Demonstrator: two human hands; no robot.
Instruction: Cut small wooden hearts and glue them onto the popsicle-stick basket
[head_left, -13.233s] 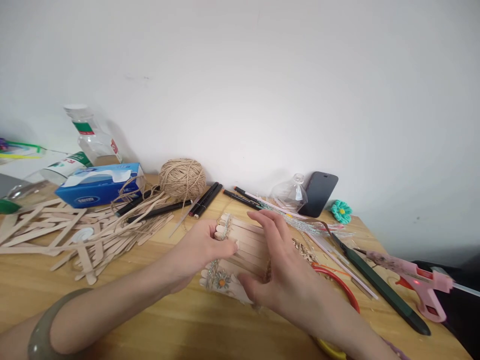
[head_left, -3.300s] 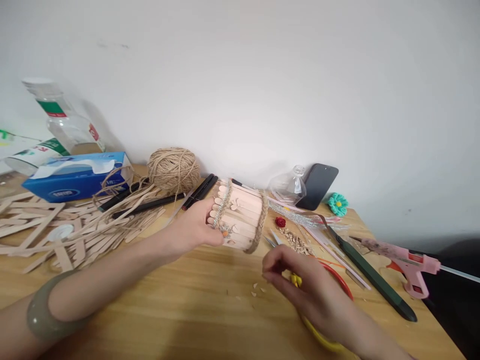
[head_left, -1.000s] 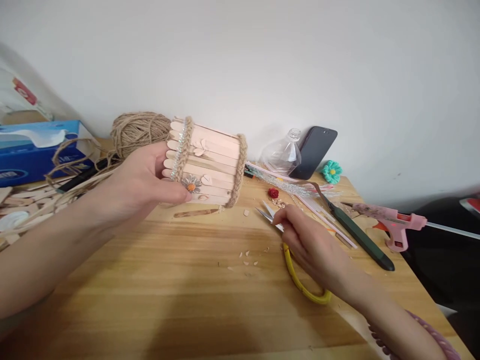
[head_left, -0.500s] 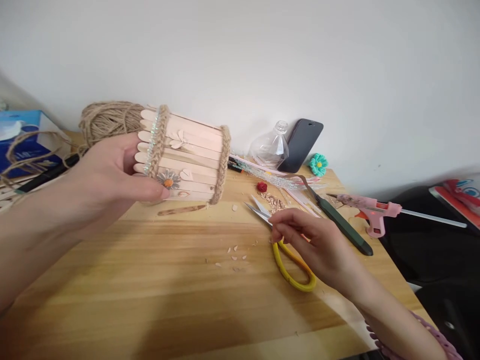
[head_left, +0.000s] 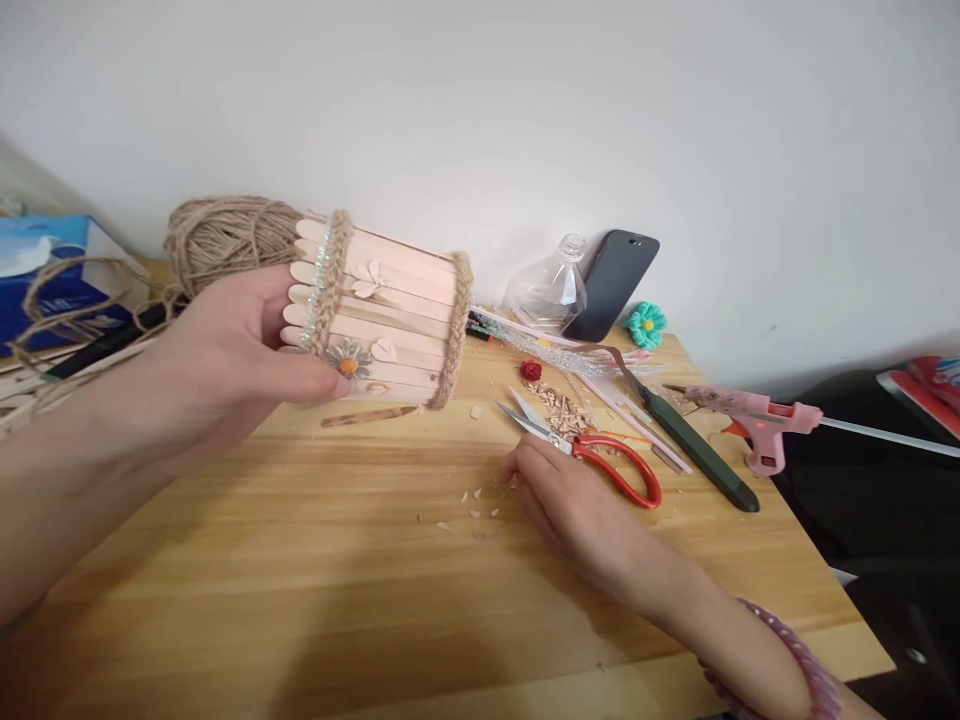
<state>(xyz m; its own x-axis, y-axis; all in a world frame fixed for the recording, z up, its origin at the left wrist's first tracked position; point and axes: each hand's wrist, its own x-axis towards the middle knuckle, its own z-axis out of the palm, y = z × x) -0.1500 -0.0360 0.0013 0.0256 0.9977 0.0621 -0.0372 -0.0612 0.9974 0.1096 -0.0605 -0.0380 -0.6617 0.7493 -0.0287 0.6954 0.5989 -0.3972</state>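
Observation:
My left hand [head_left: 247, 350] is closed around the rim end of a craft-stick pot [head_left: 405, 325], which lies on its side in the air above the table. Braided twine bands ring both ends of the pot, with a glittery strip along one. A grey daisy with an orange middle and pale petal shapes decorate its side. Low over the table, my right hand [head_left: 562, 500] has its fingers curled together, their tips partly hidden; what they hold, if anything, I cannot make out. Beside them lie several small pale petals [head_left: 474, 513]. Scissors [head_left: 619, 465] with red and yellow handles lie partly behind this hand.
A ball of twine [head_left: 229, 240] and a blue tissue pack [head_left: 56, 280] are at the left. Toward the back are a clear bottle piece [head_left: 551, 290], a phone [head_left: 616, 285] and a teal flower [head_left: 647, 325]. A green-handled tool [head_left: 701, 450] and pink glue gun [head_left: 769, 420] lie right.
My right hand has moved left and down off the scissors' handles toward the petals, uncovering the red handle. My left hand still holds the pot. The whole view has shifted slightly.

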